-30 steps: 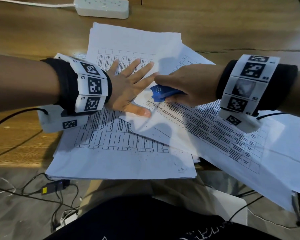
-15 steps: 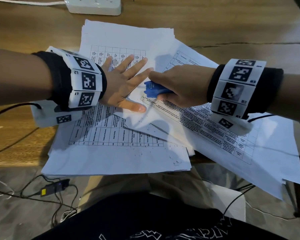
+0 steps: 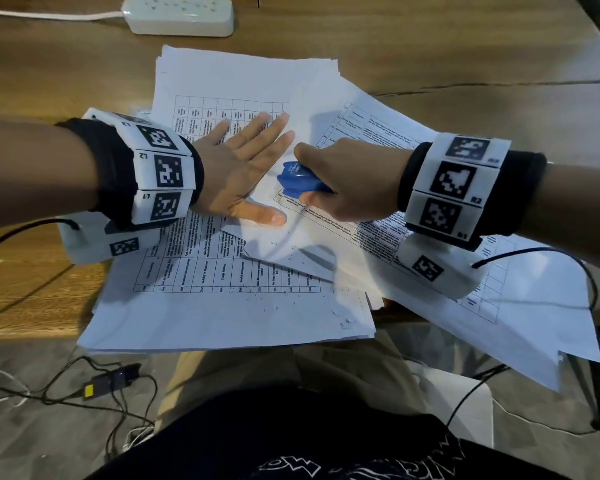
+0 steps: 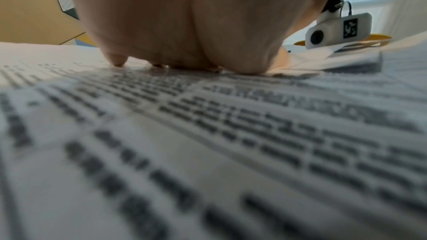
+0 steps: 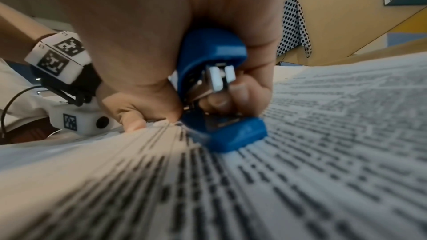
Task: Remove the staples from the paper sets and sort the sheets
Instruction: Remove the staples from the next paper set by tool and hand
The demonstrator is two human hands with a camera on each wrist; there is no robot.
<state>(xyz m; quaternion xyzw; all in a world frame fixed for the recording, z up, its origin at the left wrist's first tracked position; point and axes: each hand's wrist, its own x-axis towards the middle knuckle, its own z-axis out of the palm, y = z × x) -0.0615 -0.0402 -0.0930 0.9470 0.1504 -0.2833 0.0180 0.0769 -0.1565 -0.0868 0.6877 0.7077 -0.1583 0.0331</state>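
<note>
My left hand [image 3: 246, 168] lies flat with spread fingers, pressing down a stapled paper set [image 3: 378, 216] printed with tables. In the left wrist view the left hand [image 4: 184, 25] rests on the printed paper [image 4: 231, 143]. My right hand [image 3: 347, 181] grips a blue staple remover [image 3: 297, 180], its tip on the set's corner beside my left thumb. From the right wrist, the staple remover [image 5: 219, 88] sits between thumb and fingers of the right hand [image 5: 161, 34], its lower jaw on the printed sheet [image 5: 300, 171]. The staple itself is hidden.
A larger stack of printed sheets [image 3: 222, 306] lies under the set and overhangs the wooden table's [image 3: 430, 46] front edge. A white power strip [image 3: 181, 15] sits at the back. Cables and a small adapter [image 3: 108, 382] lie on the floor below.
Both hands stay at the same corner of the set. The staple remover has shifted slightly along the corner, near my left thumb.
</note>
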